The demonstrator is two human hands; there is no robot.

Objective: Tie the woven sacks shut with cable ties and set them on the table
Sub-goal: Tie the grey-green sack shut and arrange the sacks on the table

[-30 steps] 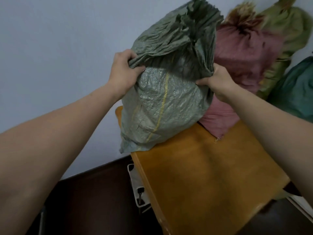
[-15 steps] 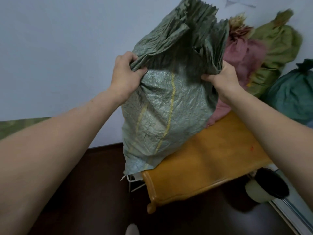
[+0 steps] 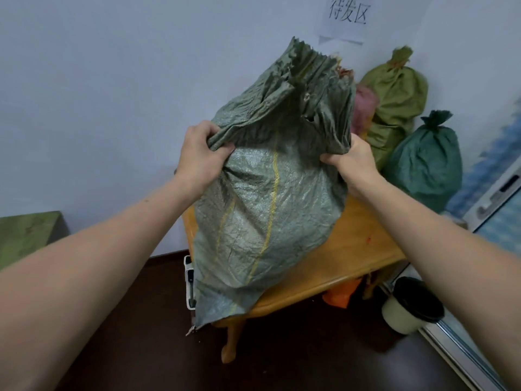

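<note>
A full grey-green woven sack (image 3: 267, 210) with yellow stripes stands on the near left corner of the wooden table (image 3: 355, 249), its bottom corner hanging over the edge. Its crumpled mouth is gathered at the top, with no cable tie visible on it. My left hand (image 3: 201, 156) grips the sack's upper left fold. My right hand (image 3: 353, 160) grips its upper right side. Behind it on the table stand a pink sack (image 3: 363, 108), an olive sack (image 3: 397, 97) and a dark green sack (image 3: 425, 162); the olive and dark green necks are cinched.
A paper sign (image 3: 346, 15) hangs on the white wall. A cream bin with a black liner (image 3: 411, 306) and something orange (image 3: 341, 294) sit on the dark floor by the table. A green-topped surface (image 3: 25, 235) is at far left. A sliding door frame (image 3: 462, 354) runs along the right.
The view has pulled back and dropped, showing the table's front edge, leg and floor. The grey-green sack now sits nearer the table's front left corner, both hands gripping it as before.
</note>
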